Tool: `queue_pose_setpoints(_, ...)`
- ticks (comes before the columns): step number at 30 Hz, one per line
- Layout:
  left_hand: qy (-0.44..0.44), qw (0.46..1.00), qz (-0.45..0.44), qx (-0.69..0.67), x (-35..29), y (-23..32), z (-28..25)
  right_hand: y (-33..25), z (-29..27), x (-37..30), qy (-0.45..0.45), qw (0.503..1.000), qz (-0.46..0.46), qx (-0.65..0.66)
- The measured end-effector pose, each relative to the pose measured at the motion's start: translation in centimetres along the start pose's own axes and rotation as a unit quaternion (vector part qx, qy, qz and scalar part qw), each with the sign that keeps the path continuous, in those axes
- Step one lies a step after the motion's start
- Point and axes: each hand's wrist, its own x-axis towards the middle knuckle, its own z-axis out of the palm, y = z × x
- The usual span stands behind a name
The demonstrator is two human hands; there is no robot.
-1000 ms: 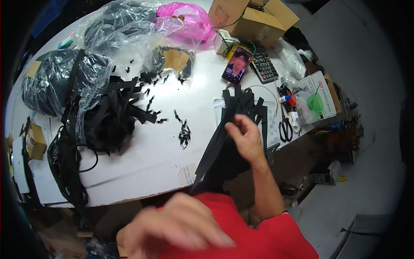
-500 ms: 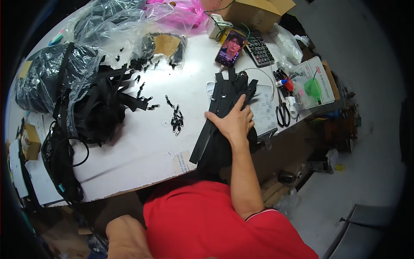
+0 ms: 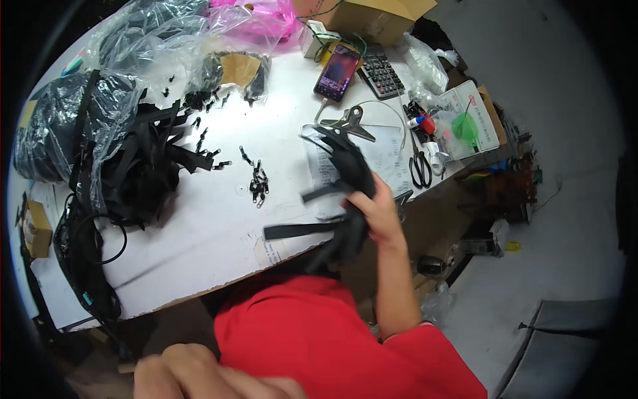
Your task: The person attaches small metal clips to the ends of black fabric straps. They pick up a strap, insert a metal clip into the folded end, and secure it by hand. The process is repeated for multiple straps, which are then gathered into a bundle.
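My right hand [image 3: 375, 206] is closed around a bundle of black zippers [image 3: 352, 169], lifted over the table's front edge. Motion blurs their loose ends, and one strip sticks out to the left. Beneath the bundle lie printed sheets on a clipboard [image 3: 385, 156] with a large metal clip [image 3: 350, 124]. My left hand [image 3: 206, 376] is low at the bottom edge in front of my red shirt; blur and the frame edge hide what its fingers do. Several small black zipper sliders [image 3: 259, 183] lie on the white table left of the clipboard.
A heap of black zipper tape [image 3: 143, 166] and plastic-wrapped bundles [image 3: 50, 130] fill the table's left. At the back stand a phone [image 3: 337, 73], a calculator [image 3: 382, 74] and a cardboard box [image 3: 375, 20]. Black-handled scissors [image 3: 420, 167] lie near the right edge.
My right hand was spread flat on the zippers; now it grips and lifts them, uncovering the clipboard's clip and papers. My left hand has come into view at the bottom.
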Motion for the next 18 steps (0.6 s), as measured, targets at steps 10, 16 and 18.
queue_pose_setpoints(10, 0.259, 0.746, 0.033, 0.613, -7.6, -3.9, -18.9, 3.4, -17.3, -18.8, 0.296, 0.951, 0.09, 0.011)
queue_pose_setpoints(16, 0.3, 0.705, -0.053, 0.641, -9.1, -5.8, -21.5, 18.3, -22.6, -13.9, 0.406, 0.895, 0.148, 0.112)
queue_pose_setpoints(18, 0.311, 0.698, -0.052, 0.642, -9.3, -5.6, -21.7, 20.6, -23.6, -11.3, 0.422, 0.89, 0.114, 0.129)
